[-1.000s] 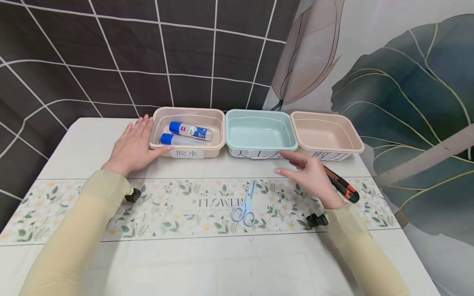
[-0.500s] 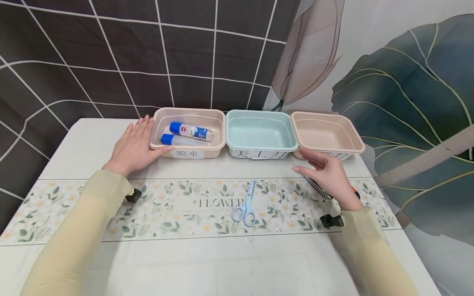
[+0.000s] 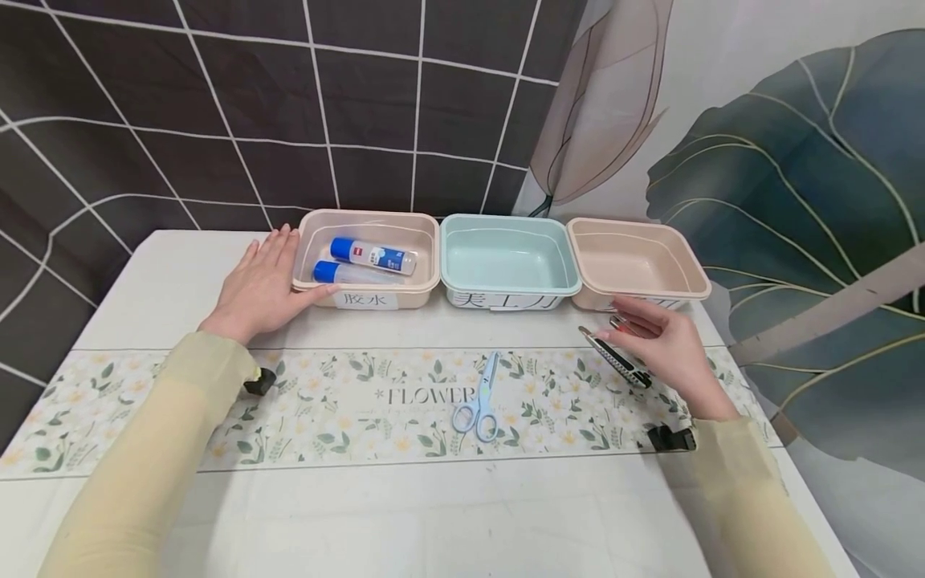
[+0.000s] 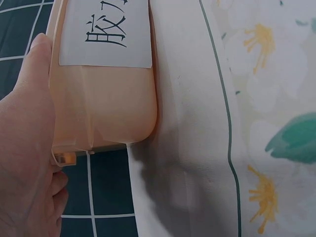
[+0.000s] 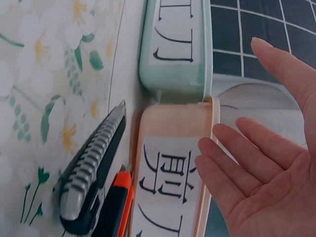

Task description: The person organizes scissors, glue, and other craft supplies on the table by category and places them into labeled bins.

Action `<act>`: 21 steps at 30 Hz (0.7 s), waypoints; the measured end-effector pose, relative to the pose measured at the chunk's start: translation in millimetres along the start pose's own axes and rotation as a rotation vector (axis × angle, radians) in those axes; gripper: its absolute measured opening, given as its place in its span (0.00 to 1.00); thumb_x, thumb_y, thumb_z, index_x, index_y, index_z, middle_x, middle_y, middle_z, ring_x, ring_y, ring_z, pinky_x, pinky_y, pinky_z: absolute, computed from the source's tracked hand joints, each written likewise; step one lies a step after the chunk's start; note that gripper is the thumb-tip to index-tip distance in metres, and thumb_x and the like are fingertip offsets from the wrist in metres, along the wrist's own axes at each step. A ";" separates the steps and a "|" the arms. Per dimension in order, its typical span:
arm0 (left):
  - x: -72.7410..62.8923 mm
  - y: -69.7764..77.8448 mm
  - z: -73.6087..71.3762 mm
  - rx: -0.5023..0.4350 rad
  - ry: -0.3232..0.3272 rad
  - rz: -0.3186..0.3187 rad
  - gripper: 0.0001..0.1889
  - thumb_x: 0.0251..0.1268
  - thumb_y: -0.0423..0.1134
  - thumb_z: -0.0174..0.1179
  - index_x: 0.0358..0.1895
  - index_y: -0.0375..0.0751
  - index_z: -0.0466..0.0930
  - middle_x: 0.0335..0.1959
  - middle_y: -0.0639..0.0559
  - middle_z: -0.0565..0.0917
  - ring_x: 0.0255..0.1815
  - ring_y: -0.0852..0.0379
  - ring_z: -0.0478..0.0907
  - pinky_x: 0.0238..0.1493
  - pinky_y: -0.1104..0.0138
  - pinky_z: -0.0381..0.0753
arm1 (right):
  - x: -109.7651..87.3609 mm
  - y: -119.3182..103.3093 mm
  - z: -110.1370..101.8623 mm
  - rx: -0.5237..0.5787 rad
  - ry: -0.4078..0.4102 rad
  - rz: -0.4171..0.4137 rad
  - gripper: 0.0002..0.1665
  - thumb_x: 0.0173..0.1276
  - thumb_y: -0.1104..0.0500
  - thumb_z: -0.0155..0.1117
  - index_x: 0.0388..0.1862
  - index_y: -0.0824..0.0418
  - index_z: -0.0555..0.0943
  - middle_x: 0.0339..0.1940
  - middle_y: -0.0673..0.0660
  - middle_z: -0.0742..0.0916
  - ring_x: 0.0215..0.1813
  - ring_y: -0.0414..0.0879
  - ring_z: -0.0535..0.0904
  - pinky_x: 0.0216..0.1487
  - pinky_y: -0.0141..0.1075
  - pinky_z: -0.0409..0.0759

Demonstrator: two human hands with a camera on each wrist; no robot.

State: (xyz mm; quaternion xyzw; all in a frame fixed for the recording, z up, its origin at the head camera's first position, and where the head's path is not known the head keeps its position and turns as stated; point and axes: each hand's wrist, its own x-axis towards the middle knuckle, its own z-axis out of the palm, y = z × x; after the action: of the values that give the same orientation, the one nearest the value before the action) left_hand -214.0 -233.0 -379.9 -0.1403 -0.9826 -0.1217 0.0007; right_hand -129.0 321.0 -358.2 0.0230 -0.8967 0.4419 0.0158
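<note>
My left hand rests straight-fingered against the left end of a pink box, its thumb along the front rim. Two blue-capped glue tubes lie in that box, an upper one and a lower one. My right hand hovers with nothing in it, fingers extended, in front of the right pink box. Beneath it lie a silver and black utility knife and an orange and black utility knife, the latter mostly hidden by the hand in the head view.
A light blue box stands between the two pink ones, all in a row with labels on their fronts. Blue-handled scissors lie on the flowered strip of the white tablecloth. A dark gridded curtain hangs behind.
My right hand has moved right, from before the blue box to before the right pink box, uncovering the silver knife and covering most of the orange one. My left hand has stayed put.
</note>
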 end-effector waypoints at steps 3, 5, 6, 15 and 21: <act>-0.6 -0.2 -0.5 -0.003 -0.001 -0.002 0.60 0.68 0.76 0.45 0.80 0.25 0.37 0.81 0.29 0.42 0.82 0.38 0.35 0.79 0.51 0.27 | -1.6 1.7 -3.3 -0.013 -0.010 0.016 0.41 0.63 0.50 0.78 0.71 0.65 0.75 0.66 0.66 0.80 0.65 0.62 0.77 0.54 0.23 0.78; -0.7 -0.2 -0.7 -0.004 0.001 -0.002 0.60 0.68 0.76 0.45 0.80 0.25 0.37 0.81 0.29 0.42 0.82 0.38 0.35 0.79 0.51 0.27 | -3.0 4.4 -5.1 -0.032 -0.020 0.028 0.42 0.64 0.50 0.78 0.72 0.65 0.74 0.66 0.66 0.80 0.65 0.62 0.77 0.53 0.21 0.77; -0.7 -0.3 -0.8 -0.004 0.003 -0.001 0.60 0.68 0.76 0.45 0.80 0.25 0.37 0.81 0.29 0.42 0.82 0.38 0.35 0.79 0.51 0.27 | -3.6 6.0 -6.0 -0.042 -0.025 0.031 0.42 0.64 0.49 0.77 0.72 0.66 0.74 0.66 0.66 0.80 0.65 0.62 0.77 0.52 0.20 0.77; 0.4 -0.3 0.2 0.004 0.008 0.008 0.60 0.68 0.76 0.45 0.80 0.24 0.37 0.81 0.29 0.42 0.82 0.37 0.36 0.79 0.49 0.30 | -13.8 28.3 -6.0 -0.096 -0.032 0.051 0.40 0.65 0.45 0.76 0.71 0.62 0.76 0.63 0.63 0.83 0.64 0.60 0.79 0.49 0.17 0.75; 0.9 -0.8 1.1 0.004 0.010 0.006 0.60 0.68 0.76 0.45 0.80 0.25 0.37 0.81 0.29 0.42 0.82 0.38 0.35 0.79 0.50 0.29 | -21.2 42.9 -6.4 -0.104 -0.045 0.131 0.44 0.65 0.42 0.74 0.73 0.62 0.74 0.67 0.64 0.80 0.65 0.60 0.77 0.46 0.18 0.76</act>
State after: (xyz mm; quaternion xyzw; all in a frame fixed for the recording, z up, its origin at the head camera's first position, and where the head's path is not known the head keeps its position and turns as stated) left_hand -215.1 -233.3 -381.1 -0.1427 -0.9824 -0.1205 0.0061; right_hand -110.1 352.8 -389.3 -0.0265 -0.9181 0.3941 -0.0322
